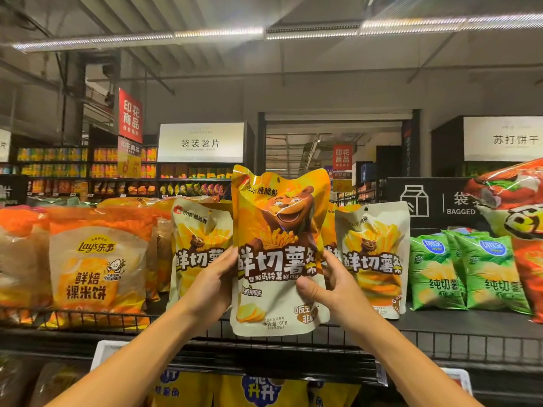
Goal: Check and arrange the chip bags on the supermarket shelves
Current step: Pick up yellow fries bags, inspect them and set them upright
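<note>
Both grips closed: left hand (216, 284), right hand (329, 284) holding bear bag (279, 245).

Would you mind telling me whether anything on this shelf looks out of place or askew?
One large orange snack bag at the far right lies tilted on top of the other bags, not upright. The yellow bear bag is simply held in both hands.

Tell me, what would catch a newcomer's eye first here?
First, the yellow bear bag held up at centre, front to the camera, gripped by the left hand and the right hand at its sides. Behind it stand matching cream bags on the shelf, with green bags farther right.
</note>
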### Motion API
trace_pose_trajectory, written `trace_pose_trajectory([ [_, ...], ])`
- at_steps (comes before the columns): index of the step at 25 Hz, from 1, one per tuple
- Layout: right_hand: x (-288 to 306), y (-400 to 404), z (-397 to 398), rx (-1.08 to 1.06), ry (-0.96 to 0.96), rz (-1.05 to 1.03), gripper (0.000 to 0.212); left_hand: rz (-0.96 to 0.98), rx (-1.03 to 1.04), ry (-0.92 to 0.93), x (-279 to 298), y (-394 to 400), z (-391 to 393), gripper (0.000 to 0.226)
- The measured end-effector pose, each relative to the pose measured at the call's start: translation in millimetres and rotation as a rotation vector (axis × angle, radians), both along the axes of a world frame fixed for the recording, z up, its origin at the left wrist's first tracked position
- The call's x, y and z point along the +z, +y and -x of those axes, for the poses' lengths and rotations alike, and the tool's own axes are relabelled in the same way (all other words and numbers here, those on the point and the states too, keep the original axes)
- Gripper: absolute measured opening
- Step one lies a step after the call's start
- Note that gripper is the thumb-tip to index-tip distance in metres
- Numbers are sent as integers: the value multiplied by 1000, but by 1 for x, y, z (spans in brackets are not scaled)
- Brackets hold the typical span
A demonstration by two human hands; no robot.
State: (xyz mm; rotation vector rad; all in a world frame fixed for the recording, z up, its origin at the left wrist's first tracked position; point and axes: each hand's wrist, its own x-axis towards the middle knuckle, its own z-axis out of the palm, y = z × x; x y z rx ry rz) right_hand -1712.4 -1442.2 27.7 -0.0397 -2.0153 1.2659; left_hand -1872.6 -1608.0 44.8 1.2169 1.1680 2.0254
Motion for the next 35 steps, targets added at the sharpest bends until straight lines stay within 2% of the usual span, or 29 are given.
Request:
trace_pose_trajectory([
  [2, -1, 1, 0, 75, -9, 68, 108, 23, 12, 2, -1, -1, -4, 40],
  [5, 1, -6, 0, 126, -38, 96, 69, 51, -7, -29, 1, -4, -10, 43],
  [9, 6, -15, 1, -221, 67, -22, 48, 19, 60, 26, 6, 0, -19, 53],
  [11, 11, -25, -1, -213, 141, -51, 36, -21, 165, 49, 8, 5, -26, 60],
  [13, 15, -37, -3, -112, 115, -31, 38, -46, 228, 65, 11, 8, -31, 66],
  [14, 16, -41, -4, -58, 81, -20, 49, -54, 241, 72, 12, 9, -32, 68],
  [16, 17, -44, -5, 9, 16, -14, 90, -72, 214, 111, 14, 10, -34, 69],
  [17, 19, -45, -6, 21, -1, -6, 102, -84, 178, 150, 14, 10, -35, 65],
  [18, 20, -44, -7, 28, 7, 10, 106, -93, 146, 199, 14, 10, -35, 60],
  [21, 25, -34, -6, 59, 69, 103, 86, -68, 169, 331, 14, 9, -40, 53],
  [25, 23, -14, 2, 62, 153, 225, 83, -71, 310, 455, 13, 9, -35, 41],
  [29, 20, 15, 3, 119, 133, 241, 75, -23, 474, 595, 12, 15, -17, 55],
  [30, 18, 22, 4, 150, 134, 239, 70, 41, 464, 596, 10, 16, -11, 62],
  [32, 16, 33, 7, 209, 147, 283, 63, 174, 318, 530, 8, 18, 1, 71],
  [33, 16, 38, 9, 229, 146, 308, 61, 223, 244, 507, 6, 20, 7, 69],
  [35, 17, 44, 12, 213, 134, 306, 59, 260, 239, 509, 1, 29, 16, 66],
])
